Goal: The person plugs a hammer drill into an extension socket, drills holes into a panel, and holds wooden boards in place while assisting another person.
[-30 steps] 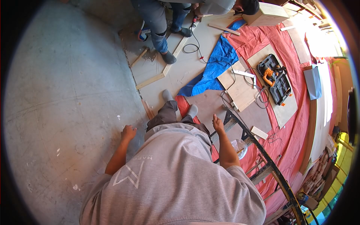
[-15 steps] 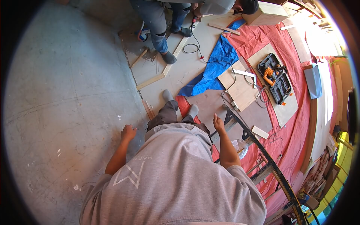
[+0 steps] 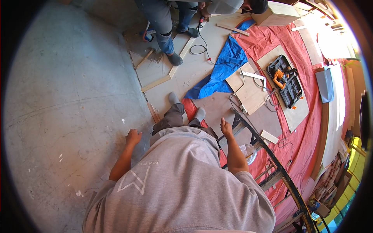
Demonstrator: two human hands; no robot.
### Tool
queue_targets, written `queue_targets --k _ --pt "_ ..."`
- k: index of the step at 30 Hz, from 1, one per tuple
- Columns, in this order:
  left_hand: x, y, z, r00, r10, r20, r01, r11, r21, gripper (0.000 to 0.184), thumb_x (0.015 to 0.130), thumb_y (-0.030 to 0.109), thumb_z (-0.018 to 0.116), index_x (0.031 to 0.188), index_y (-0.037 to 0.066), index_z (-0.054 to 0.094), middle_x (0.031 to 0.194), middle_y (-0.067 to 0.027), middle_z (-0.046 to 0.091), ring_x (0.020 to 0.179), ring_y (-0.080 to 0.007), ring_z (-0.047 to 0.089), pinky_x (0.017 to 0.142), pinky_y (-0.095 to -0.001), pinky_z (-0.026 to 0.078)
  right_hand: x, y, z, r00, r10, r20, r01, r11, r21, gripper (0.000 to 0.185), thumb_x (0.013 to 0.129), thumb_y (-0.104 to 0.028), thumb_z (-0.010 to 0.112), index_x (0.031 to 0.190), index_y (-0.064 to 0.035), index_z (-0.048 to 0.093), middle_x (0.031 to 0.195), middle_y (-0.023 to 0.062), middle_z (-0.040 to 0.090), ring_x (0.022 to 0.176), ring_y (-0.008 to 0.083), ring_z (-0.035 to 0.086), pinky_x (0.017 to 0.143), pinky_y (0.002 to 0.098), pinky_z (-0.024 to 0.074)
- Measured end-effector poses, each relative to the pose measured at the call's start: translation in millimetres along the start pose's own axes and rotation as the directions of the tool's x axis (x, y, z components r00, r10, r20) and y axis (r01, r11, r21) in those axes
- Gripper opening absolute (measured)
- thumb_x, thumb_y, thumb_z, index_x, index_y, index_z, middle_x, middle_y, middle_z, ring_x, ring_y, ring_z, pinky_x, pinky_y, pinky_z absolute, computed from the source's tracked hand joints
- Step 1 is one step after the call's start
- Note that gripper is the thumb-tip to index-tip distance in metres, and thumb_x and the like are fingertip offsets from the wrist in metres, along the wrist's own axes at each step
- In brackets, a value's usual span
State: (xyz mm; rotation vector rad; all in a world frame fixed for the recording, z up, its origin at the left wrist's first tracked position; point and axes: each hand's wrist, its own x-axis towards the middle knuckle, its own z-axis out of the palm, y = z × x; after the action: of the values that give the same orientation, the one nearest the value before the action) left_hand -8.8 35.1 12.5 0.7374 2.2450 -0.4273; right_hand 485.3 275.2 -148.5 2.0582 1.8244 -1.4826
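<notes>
My left hand hangs over the grey concrete floor, its fingers loosely curled with no object in them. On the other side of my body, my right hand is held out beside the top of a black ladder. Its thumb stands apart from the fingers and I see nothing held. Whether the hand touches the ladder cannot be made out. A clear plastic bag lies by the ladder, near my right forearm.
Ahead, a person in jeans bends over a wooden frame, holding a corded tool. A blue tarp, red sheeting, a metal square on plywood, and an open tool case lie to the right.
</notes>
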Motion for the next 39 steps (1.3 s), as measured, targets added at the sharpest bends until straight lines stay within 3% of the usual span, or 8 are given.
queue_targets --k 14,23,32,39 --pt "5 -2 2 1.0 0.001 -0.017 -0.001 1.0 -0.006 0.046 0.086 0.041 0.057 0.121 0.01 0.06 0.127 -0.0128 0.055 0.119 -0.0321 0.052 0.098 -0.0553 0.037 -1 -3 -1 1.0 -0.007 -0.009 0.008 1.0 0.01 0.081 0.093 -0.064 0.027 0.087 0.0083 0.062 0.074 0.0208 0.063 0.073 0.0323 0.063 0.07 0.0402 0.047" --pt "4 2 -3 1.0 0.012 -0.019 -0.012 1.0 0.025 0.043 0.087 0.042 0.057 0.116 0.011 0.061 0.125 -0.0118 0.055 0.118 -0.0317 0.053 0.097 -0.0539 0.038 -1 -3 2 0.999 -0.031 -0.03 0.032 0.999 0.023 0.081 0.094 -0.064 0.027 0.084 0.0081 0.063 0.073 0.0236 0.062 0.074 0.0358 0.063 0.072 0.0422 0.0469" --pt "7 -1 -3 0.999 0.04 -0.013 -0.04 0.999 0.026 0.044 0.086 0.041 0.057 0.117 0.011 0.061 0.124 -0.0137 0.056 0.117 -0.033 0.053 0.096 -0.055 0.04 -4 -4 4 0.999 0.004 -0.052 -0.005 1.0 -0.013 0.079 0.095 -0.062 0.027 0.086 0.0081 0.063 0.08 0.0282 0.064 0.087 0.0441 0.062 0.08 0.0456 0.0454" --pt "16 -10 0 0.997 0.071 -0.033 -0.069 0.997 0.043 0.046 0.085 0.041 0.059 0.118 0.01 0.061 0.123 -0.0161 0.056 0.117 -0.034 0.053 0.095 -0.053 0.041 -8 -11 2 0.999 0.035 -0.016 -0.035 0.999 0.015 0.075 0.095 -0.06 0.028 0.091 0.0066 0.064 0.086 0.03 0.063 0.092 0.045 0.06 0.084 0.0462 0.0441"
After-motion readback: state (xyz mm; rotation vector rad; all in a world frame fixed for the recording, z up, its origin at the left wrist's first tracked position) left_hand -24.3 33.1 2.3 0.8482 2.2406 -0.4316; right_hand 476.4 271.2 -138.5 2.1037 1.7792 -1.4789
